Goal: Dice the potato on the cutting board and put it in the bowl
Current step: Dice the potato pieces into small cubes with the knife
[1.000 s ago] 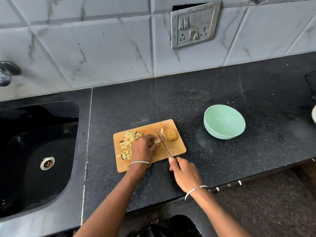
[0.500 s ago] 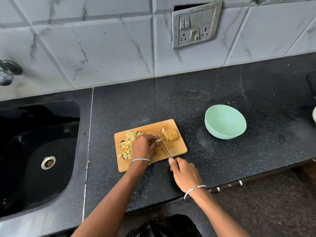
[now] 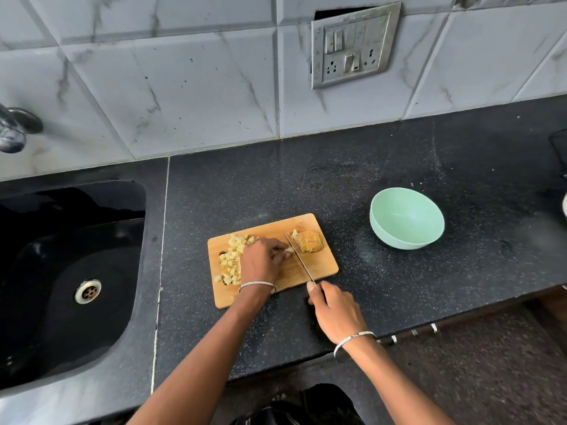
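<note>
A wooden cutting board [image 3: 319,265] lies on the black counter. A pile of diced potato [image 3: 232,259] covers its left part. An uncut potato piece [image 3: 310,241] sits near its far right corner. My left hand [image 3: 260,262] rests on the board with curled fingers holding small potato pieces against the knife blade. My right hand [image 3: 333,308] grips the handle of a knife [image 3: 300,257], whose blade lies across the board between my left fingers and the uncut piece. A mint green bowl [image 3: 406,218] stands empty to the right of the board.
A black sink [image 3: 70,271] with a metal drain fills the left side, a tap [image 3: 13,130] above it. A switch panel [image 3: 352,46] is on the tiled wall. The counter's front edge runs just below my right wrist. Dark objects poke in at the far right edge.
The knife blade has shifted slightly along the board near my left fingers. Both hands stay in nearly the same place.
</note>
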Tool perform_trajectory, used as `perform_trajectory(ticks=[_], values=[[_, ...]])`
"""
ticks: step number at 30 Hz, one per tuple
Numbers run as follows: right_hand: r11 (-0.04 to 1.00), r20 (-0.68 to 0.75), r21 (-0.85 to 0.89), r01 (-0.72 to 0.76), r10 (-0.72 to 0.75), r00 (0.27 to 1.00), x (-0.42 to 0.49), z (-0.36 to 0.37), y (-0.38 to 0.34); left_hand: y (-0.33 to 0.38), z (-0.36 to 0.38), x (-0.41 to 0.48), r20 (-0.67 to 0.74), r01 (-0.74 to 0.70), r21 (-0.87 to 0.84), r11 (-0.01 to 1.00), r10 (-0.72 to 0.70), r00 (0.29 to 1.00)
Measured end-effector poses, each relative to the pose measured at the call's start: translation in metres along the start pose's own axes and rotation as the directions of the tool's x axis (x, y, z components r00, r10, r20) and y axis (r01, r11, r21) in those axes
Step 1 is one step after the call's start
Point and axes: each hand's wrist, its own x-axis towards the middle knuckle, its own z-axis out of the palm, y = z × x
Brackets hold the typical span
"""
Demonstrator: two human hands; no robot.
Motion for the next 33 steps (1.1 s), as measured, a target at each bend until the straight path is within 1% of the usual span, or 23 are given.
perform_trajectory(ticks=[6,14,18,21,23,25,28,33], values=[[0.999,0.006,-0.006,0.037,-0.037,0.999,0.000,-0.004,-0.005,0.000,0.005,-0.003,-0.002,-0.002,-0.010,1.000,0.002,1.000],[0.999,0.009,-0.015,0.031,-0.031,0.999,0.002,-0.005,-0.001,0.000,0.005,-0.003,0.021,0.017,0.000,1.000,-0.017,1.000],[0.999,-0.022,0.027,0.024,-0.024,0.999,0.000,-0.008,-0.001,-0.001,0.003,-0.003,0.007,0.012,-0.014,1.000,-0.011,1.000],[0.999,-0.044,0.047,0.020,-0.018,0.999,-0.001,-0.011,-0.002,-0.007,0.001,-0.002,-0.041,0.046,-0.062,0.997,-0.048,0.998],[0.998,-0.045,0.051,0.031,-0.029,0.999,-0.002,-0.013,-0.005,-0.012,-0.002,0.001,-0.041,0.094,-0.074,0.993,-0.097,0.994],[0.998,-0.041,0.049,0.042,-0.040,0.998,-0.002,-0.012,-0.007,-0.013,-0.006,0.005,-0.015,0.115,-0.058,0.992,-0.116,0.993],[0.998,-0.039,0.043,0.040,-0.038,0.999,0.000,-0.006,-0.010,-0.009,-0.010,0.008,0.022,0.102,-0.022,0.995,-0.101,0.995],[0.998,-0.007,0.033,0.045,-0.045,0.999,0.000,-0.001,-0.017,-0.009,-0.006,0.008,0.019,0.056,0.060,0.997,-0.057,0.998]])
